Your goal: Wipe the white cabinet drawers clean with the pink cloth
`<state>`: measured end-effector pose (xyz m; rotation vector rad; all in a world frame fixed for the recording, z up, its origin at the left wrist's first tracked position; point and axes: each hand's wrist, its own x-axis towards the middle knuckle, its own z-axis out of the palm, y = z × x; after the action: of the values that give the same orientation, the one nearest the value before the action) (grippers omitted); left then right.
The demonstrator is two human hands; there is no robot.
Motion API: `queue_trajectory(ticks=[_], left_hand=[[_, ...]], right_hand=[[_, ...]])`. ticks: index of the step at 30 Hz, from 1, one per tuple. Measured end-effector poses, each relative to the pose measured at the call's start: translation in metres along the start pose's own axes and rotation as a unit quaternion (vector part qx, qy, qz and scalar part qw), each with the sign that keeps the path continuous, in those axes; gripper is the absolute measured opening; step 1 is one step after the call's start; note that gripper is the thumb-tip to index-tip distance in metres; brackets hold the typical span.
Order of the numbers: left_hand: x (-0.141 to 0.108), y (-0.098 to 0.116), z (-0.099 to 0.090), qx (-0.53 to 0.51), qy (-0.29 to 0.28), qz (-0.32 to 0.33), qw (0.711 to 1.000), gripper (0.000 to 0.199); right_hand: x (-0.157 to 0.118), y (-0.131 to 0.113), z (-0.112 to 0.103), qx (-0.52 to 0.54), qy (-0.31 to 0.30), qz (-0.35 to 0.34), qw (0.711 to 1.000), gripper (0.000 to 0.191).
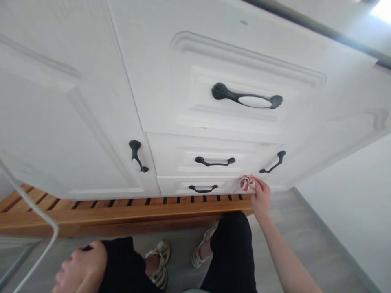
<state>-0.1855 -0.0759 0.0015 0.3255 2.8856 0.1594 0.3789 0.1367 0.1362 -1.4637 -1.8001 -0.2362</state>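
Cloth (246,183): partly covered by right hand (260,196)
Left hand (83,265): wrist cut off below
Cord (56,228): cut off left and below
Bench (134,212): left end cut off

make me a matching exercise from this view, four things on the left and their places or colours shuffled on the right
1. right hand
2. left hand
3. slatted bench
4. top drawer's handle

A. brown wood
B. near the knee
C. black with a white inset
D. holding a red and white cloth

1-D; 2-B; 3-A; 4-C
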Motion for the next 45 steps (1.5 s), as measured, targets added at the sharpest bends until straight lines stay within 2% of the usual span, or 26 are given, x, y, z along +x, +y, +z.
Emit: queue_trajectory(ticks=[3,6,8,11,16,18,21,22,24,26,31,35,39,42,44,45], left_hand=[[-0.008,0.007,-0.009,0.001,0.015,-0.039,0.999,0.064],[-0.007,0.008,-0.010,0.002,0.013,-0.037,0.999,0.065],[-0.005,0.007,-0.008,0.003,0.017,-0.038,0.999,0.066],[-0.003,0.006,-0.006,0.003,0.026,-0.031,0.999,0.064],[-0.005,0.005,-0.010,-0.001,0.025,-0.032,0.999,0.062],[-0.005,0.004,-0.011,0.002,0.020,-0.036,0.999,0.065],[-0.003,0.001,-0.010,0.006,0.017,-0.042,0.999,0.068],[-0.002,0.000,-0.008,0.006,0.019,-0.041,0.999,0.069],[0.000,-0.002,-0.006,0.004,0.021,-0.035,0.999,0.070],[0.003,-0.004,-0.002,0.004,0.028,-0.039,0.999,0.069],[0.003,-0.002,0.002,0.018,0.042,-0.030,0.999,0.064],[-0.002,0.002,-0.003,0.033,0.038,-0.043,0.998,0.063],[-0.005,0.001,-0.008,0.030,0.026,-0.034,0.999,0.064],[-0.004,-0.001,-0.007,0.024,0.031,-0.033,0.999,0.064],[-0.003,-0.001,-0.007,0.021,0.029,-0.037,0.999,0.063],[-0.003,-0.001,-0.007,0.018,0.027,-0.038,0.999,0.062]], right_hand=[[-0.007,-0.024,0.021,0.024,0.089,0.100,0.991,0.045],[-0.011,-0.078,0.058,0.054,0.153,0.136,0.977,0.051],[-0.017,-0.123,0.082,0.075,0.164,0.128,0.975,0.055],[-0.030,-0.189,0.110,0.118,0.097,0.057,0.987,0.049],[-0.039,-0.278,0.144,0.141,-0.104,-0.072,0.982,0.044],[-0.031,-0.303,0.151,0.128,-0.147,-0.176,0.965,0.044],[-0.013,-0.317,0.151,0.112,-0.174,-0.371,0.905,0.038],[-0.008,-0.313,0.148,0.104,-0.175,-0.419,0.885,0.035],[-0.002,-0.291,0.140,0.091,-0.174,-0.472,0.859,0.034],[-0.001,-0.257,0.128,0.093,-0.182,-0.469,0.859,0.038],[0.000,-0.162,0.094,0.117,-0.257,-0.377,0.882,0.061],[0.009,-0.109,0.068,0.107,-0.298,-0.329,0.890,0.066],[0.001,-0.052,0.045,0.039,-0.278,-0.264,0.923,0.065],[-0.024,-0.013,0.035,0.000,-0.251,-0.170,0.953,0.062],[-0.047,-0.004,0.033,-0.003,-0.234,-0.110,0.966,0.057],[-0.057,-0.007,0.033,0.001,-0.223,-0.090,0.971,0.054]])
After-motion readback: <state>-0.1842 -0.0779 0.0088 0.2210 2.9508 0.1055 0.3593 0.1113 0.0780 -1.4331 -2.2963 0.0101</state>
